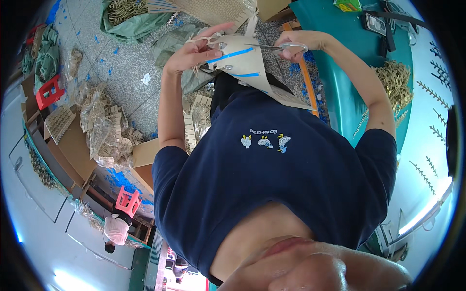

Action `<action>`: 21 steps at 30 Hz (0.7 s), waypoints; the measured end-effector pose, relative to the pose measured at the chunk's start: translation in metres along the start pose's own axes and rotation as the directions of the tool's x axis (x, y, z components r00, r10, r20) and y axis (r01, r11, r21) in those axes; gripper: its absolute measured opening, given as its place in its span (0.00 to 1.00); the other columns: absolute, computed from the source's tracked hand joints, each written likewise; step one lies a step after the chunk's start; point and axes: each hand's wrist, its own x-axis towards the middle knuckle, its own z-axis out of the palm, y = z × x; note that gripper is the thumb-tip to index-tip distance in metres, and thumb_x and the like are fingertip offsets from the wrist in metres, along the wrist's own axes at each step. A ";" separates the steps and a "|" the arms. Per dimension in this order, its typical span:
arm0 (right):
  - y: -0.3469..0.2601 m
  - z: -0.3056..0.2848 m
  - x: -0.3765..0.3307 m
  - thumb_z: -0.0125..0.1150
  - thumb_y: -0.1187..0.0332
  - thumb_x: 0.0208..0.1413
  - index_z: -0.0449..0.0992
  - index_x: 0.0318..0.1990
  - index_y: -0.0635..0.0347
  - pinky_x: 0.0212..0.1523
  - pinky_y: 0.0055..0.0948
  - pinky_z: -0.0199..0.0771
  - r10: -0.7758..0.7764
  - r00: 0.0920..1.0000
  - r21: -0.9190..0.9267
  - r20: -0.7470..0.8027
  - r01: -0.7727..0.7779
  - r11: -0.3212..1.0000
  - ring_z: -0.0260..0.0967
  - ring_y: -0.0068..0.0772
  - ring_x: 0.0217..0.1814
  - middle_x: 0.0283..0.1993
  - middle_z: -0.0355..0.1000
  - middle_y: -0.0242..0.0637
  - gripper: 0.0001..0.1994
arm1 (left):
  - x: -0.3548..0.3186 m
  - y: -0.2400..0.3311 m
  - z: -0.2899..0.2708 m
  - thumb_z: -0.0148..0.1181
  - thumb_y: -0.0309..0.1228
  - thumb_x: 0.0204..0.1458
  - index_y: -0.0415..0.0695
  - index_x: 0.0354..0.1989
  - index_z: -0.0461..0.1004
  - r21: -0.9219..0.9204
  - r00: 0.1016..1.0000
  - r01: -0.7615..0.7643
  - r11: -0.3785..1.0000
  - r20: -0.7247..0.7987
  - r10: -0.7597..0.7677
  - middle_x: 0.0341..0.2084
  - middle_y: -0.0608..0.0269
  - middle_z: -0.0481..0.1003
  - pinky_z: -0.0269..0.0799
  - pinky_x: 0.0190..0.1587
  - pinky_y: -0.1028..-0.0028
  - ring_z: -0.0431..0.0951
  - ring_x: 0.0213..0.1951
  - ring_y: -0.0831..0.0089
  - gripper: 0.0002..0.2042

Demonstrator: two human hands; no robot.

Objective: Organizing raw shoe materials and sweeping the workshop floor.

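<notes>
The large beige card sheet (247, 65) is above the lap, with at least two bright blue strips (236, 54) already across it. The left hand (195, 54) pinches its left edge, thumb over the face and index finger stretched out. The right hand (298, 42) is closed around silver-bladed scissors (270, 47), pointed across the sheet's right side; whether the blades bite is unclear. The sheet seems partly worked, its remaining cuts impossible to count. Beige pieces in clear plastic bags (102, 128) lie on the speckled floor (145, 56).
</notes>
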 end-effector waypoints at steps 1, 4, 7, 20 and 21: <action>-0.002 0.002 -0.002 0.58 0.42 0.36 0.60 0.17 0.55 0.11 0.14 0.50 -0.001 1.000 -0.001 0.003 0.001 1.000 0.52 0.13 0.12 0.13 0.57 0.25 0.25 | -0.001 0.001 0.000 0.52 0.25 0.46 0.46 0.56 0.53 0.001 1.000 0.001 1.000 -0.003 -0.001 0.49 0.61 0.62 0.59 0.48 0.77 0.64 0.48 0.73 0.27; -0.008 0.008 -0.006 0.59 0.43 0.35 0.59 0.15 0.55 0.10 0.13 0.48 -0.033 0.992 -0.054 -0.120 0.027 0.998 0.52 0.12 0.11 0.11 0.54 0.24 0.25 | -0.002 0.004 0.001 0.52 0.24 0.46 0.46 0.56 0.53 -0.070 0.999 0.023 0.997 -0.039 -0.026 0.49 0.61 0.61 0.58 0.48 0.77 0.63 0.48 0.73 0.27; -0.010 0.010 -0.005 0.59 0.43 0.35 0.60 0.14 0.55 0.10 0.12 0.48 -0.015 0.991 -0.026 -0.133 0.011 1.000 0.53 0.12 0.12 0.10 0.53 0.24 0.25 | -0.002 0.008 -0.001 0.52 0.24 0.45 0.46 0.56 0.53 -0.038 0.999 0.042 0.998 -0.016 -0.042 0.51 0.62 0.59 0.60 0.47 0.78 0.64 0.48 0.75 0.27; -0.011 0.028 -0.006 0.56 0.41 0.38 0.59 0.14 0.54 0.09 0.14 0.42 -0.029 0.994 0.027 -0.108 0.032 0.999 0.48 0.12 0.10 0.10 0.53 0.24 0.25 | -0.002 0.010 -0.005 0.52 0.22 0.45 0.45 0.57 0.51 -0.048 1.000 0.014 0.999 0.005 -0.014 0.39 0.64 0.69 0.62 0.35 0.84 0.67 0.34 0.84 0.28; -0.010 0.031 -0.006 0.50 0.39 0.42 0.58 0.14 0.53 0.08 0.14 0.38 -0.075 0.993 -0.006 -0.092 0.074 0.997 0.43 0.11 0.09 0.09 0.51 0.24 0.26 | -0.002 0.011 -0.004 0.52 0.22 0.45 0.45 0.57 0.51 -0.044 1.000 -0.001 0.999 0.008 0.001 0.38 0.64 0.69 0.62 0.34 0.84 0.67 0.34 0.84 0.29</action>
